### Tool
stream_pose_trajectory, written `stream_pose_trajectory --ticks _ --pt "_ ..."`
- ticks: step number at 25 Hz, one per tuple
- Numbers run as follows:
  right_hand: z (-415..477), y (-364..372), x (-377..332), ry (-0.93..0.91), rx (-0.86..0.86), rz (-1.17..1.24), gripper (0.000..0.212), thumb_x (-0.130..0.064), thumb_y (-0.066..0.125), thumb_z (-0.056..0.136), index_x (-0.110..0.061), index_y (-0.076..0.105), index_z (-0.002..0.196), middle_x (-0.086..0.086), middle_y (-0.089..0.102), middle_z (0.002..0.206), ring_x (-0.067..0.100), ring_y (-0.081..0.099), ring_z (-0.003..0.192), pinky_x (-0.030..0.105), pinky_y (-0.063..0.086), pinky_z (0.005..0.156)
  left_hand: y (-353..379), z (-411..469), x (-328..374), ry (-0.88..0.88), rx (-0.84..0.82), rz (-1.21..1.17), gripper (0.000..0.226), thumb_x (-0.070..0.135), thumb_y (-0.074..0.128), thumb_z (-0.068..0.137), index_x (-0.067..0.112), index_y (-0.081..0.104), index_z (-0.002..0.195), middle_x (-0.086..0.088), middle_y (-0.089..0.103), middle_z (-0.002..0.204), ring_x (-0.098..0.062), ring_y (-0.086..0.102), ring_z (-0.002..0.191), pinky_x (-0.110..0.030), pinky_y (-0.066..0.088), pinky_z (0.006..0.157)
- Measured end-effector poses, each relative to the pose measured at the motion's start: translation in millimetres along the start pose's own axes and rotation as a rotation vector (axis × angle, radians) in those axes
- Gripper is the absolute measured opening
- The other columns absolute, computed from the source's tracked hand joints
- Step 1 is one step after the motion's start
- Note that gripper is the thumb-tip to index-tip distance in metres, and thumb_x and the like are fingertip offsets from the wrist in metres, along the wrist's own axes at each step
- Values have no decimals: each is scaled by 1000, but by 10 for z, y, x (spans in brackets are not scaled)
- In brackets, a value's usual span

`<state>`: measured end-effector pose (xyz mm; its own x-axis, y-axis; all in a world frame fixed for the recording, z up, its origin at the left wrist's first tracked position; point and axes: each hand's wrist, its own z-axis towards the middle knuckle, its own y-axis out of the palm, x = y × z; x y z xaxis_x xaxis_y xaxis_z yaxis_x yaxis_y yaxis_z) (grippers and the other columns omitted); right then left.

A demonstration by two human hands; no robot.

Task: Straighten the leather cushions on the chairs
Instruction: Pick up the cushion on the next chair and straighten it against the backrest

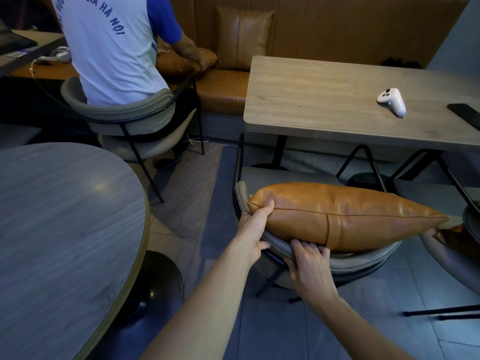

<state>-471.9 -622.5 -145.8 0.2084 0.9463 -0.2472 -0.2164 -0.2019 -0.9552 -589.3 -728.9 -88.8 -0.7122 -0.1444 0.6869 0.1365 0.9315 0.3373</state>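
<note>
A tan leather cushion [348, 214] lies on its edge across the curved grey backrest of a chair [363, 263] in front of me. My left hand [253, 229] grips the cushion's left corner, thumb on top. My right hand [309, 263] holds the cushion's lower edge where it meets the backrest, fingers curled under it. Another tan cushion [244, 35] stands upright against the bench back, and a third [179, 63] lies on the bench under another person's hand.
A person in a white and blue shirt [114, 48] leans over a grey chair [124, 118] at the back left. A rectangular wooden table [324, 100] carries a white controller [392, 101] and a phone [465, 113]. A round table [59, 229] is at my left. Another chair [470, 222] shows at the right edge.
</note>
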Motion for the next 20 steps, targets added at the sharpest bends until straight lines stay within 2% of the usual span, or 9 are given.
stream_pose_trajectory --ticks 5,8,10,13,15,17,19,20 --pt "20 -41 48 -5 -63 -5 24 -12 83 76 -11 66 92 7 69 81 34 67 83 45 45 71 -15 -4 -1 -7 -17 12 75 46 75 86 19 41 146 -10 49 148 -34 48 134 -66 40 108" --pt "37 -77 67 -16 -168 -48 25 -29 67 89 -16 61 109 4 69 102 29 63 102 42 41 84 -18 -10 -11 -20 16 91 77 53 74 84 19 41 145 -7 51 146 -34 52 131 -63 44 105" --pt "71 -120 95 -33 -242 -36 26 -36 57 94 -18 57 114 3 68 110 27 60 108 40 39 88 -39 -21 1 16 88 216 71 59 71 83 22 46 138 -5 55 137 -30 55 124 -59 47 104" --pt "126 -265 179 -50 -361 16 29 -38 51 98 -14 59 112 9 70 113 32 63 108 41 44 87 -40 -32 61 215 221 436 61 53 72 84 22 51 133 -4 61 131 -25 56 112 -47 47 102" --pt "159 -410 198 4 -404 109 33 -38 50 99 -13 62 117 12 71 117 36 65 108 43 51 86 -15 -78 156 343 273 563 69 45 74 86 20 44 143 -6 60 136 -28 56 119 -35 43 97" --pt "172 -589 202 59 -412 170 36 -39 51 99 -16 65 122 11 72 119 37 65 110 44 54 87 21 -160 258 461 315 745 74 39 74 87 19 39 149 -7 56 141 -30 53 127 -34 40 94" --pt "243 -804 229 121 -433 214 35 -43 54 97 -19 70 116 10 73 115 35 66 107 43 55 88 54 -232 345 583 352 1016 60 37 71 87 21 51 141 -7 60 138 -30 55 125 -38 43 95" --pt "310 -955 248 157 -431 252 34 -44 57 96 -17 72 111 10 73 113 34 66 106 43 55 89 119 -291 396 628 346 1173 47 39 68 88 25 59 132 -5 65 131 -29 58 119 -38 46 89"
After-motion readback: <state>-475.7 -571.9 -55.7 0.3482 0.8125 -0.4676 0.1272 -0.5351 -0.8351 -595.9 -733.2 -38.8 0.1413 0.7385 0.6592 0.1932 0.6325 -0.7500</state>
